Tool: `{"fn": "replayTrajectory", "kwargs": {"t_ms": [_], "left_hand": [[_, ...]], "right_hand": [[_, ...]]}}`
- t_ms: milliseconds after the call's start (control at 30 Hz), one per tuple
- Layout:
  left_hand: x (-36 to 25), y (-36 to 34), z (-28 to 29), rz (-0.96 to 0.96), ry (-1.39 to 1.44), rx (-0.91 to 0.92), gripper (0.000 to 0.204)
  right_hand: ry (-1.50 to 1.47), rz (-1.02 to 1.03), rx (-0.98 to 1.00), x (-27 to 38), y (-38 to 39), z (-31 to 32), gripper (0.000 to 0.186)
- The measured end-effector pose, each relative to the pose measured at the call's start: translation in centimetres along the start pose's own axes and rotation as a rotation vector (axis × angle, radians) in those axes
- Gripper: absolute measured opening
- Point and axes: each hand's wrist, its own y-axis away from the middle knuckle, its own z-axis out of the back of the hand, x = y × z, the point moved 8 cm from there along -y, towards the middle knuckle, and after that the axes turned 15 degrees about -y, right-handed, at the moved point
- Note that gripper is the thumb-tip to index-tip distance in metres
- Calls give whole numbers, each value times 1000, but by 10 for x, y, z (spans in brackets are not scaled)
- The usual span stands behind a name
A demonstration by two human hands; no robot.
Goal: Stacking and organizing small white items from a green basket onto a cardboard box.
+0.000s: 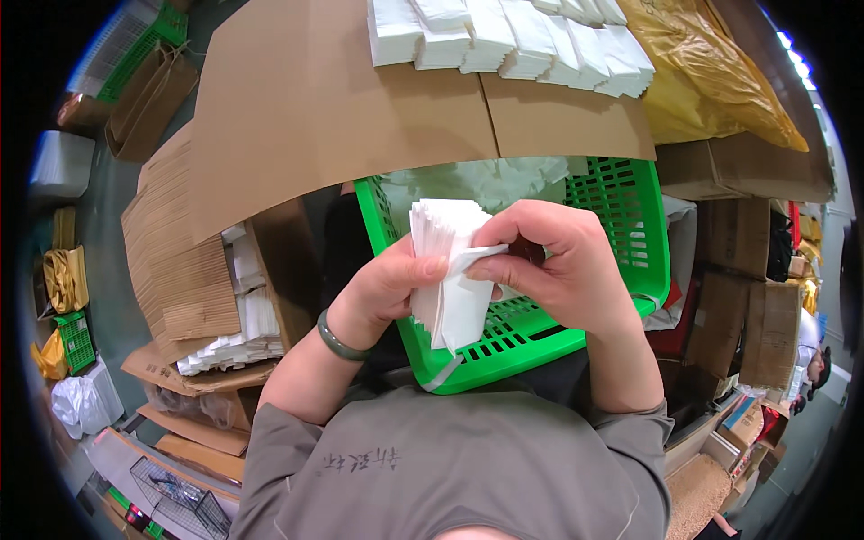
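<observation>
A thick stack of white folded paper sleeves (432, 234) stands upright between my hands, over the near part of a green plastic basket (531, 355). My left hand (391, 279) grips the stack from its left side, thumb across the front. With thumb and fingers, my right hand (549, 256) pinches the upper right edge of the front sleeve (468, 297), whose flap is folded out. Whether these are bags or plain folded papers I cannot tell. Inside the basket, pale translucent sheets (468, 180) show behind the stack.
Rows of white stacks (513, 40) lie on a cardboard sheet (315, 99) beyond the basket. A yellow plastic bag (706, 72) sits at the far right. Left, an open carton (292, 261) holds more white stacks (247, 328). Cardboard boxes (733, 234) stand to the right.
</observation>
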Motion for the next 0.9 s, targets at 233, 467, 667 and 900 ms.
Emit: {"fn": "replayTrajectory", "kwargs": {"t_ms": [233,467,667,900], "left_hand": [[-5,2,6,-54,-1,-29,81],[-11,-2,8,-127,228,-60,58],[-5,-1,14,-163,327,-55,49],[-17,-3,11,-136,189,-244,48]], "right_hand": [[223,99,-128,7,-5,7,23],[628,650,-279,28,11,-18,25],[814,710,-144,-2,3,-40,46],[919,465,64,-17,-11,-50,83]]}}
